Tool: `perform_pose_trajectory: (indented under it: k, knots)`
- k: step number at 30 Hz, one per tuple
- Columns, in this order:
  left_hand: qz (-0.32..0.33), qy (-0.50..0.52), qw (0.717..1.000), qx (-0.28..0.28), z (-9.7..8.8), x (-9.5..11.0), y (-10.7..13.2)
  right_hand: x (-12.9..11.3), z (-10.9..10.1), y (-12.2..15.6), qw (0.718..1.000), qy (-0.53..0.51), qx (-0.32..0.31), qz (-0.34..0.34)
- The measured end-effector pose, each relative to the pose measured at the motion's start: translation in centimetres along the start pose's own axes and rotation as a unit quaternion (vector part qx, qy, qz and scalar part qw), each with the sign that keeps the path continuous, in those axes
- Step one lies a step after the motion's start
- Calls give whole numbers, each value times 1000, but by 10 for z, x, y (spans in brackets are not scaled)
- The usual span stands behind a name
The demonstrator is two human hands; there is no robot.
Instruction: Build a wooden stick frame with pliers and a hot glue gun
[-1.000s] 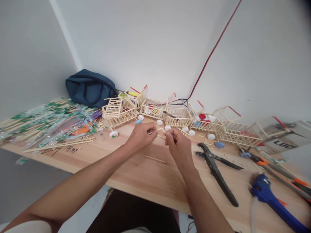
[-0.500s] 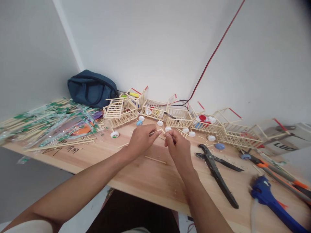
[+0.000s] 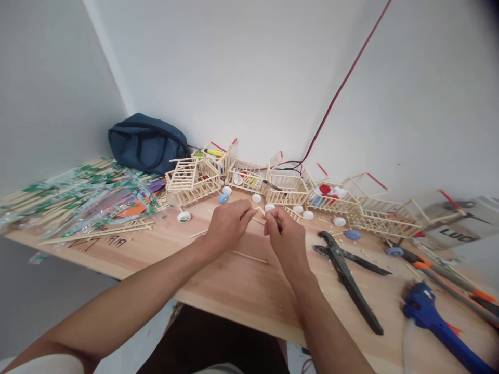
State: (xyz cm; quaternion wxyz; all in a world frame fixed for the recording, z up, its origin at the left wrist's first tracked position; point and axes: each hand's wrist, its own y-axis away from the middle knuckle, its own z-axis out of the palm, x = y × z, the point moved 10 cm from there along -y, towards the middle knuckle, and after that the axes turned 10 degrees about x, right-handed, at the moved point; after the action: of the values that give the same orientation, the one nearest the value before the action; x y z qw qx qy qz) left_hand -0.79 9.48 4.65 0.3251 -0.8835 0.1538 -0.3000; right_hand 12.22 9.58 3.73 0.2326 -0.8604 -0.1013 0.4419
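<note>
My left hand [image 3: 230,226] is closed above the table, thumb pressed against the curled fingers; what lies between them is hidden. A short way to its right, my right hand [image 3: 286,234] pinches with thumb and index finger. A thin bamboo stick [image 3: 260,209] shows as a pale end between the two hands, seemingly held at the right fingertips. Below them a loose bamboo stick [image 3: 249,256] lies on the wooden table [image 3: 226,291]. White bottle caps [image 3: 256,198] lie just beyond the hands, before small stick-built carts [image 3: 286,189] with red handles.
Black pliers [image 3: 346,280] lie right of my right hand, near a blue glue gun [image 3: 432,317] and orange-handled cutters [image 3: 448,275]. Bagged bamboo sticks [image 3: 86,192] cover the left side, beside a blue pouch [image 3: 148,140]. A carton [image 3: 463,223] stands at the right.
The hands have barely moved. The bit of stick that showed along the left thumb is no longer visible there, and the fingertips are slightly further apart.
</note>
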Motion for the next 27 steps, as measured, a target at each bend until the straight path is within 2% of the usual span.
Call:
perform_pose_trajectory:
  k: [27]
  knots:
    - [10,-17,1000,12,-1,0,2,1,2,2,1000,-3,0,-3]
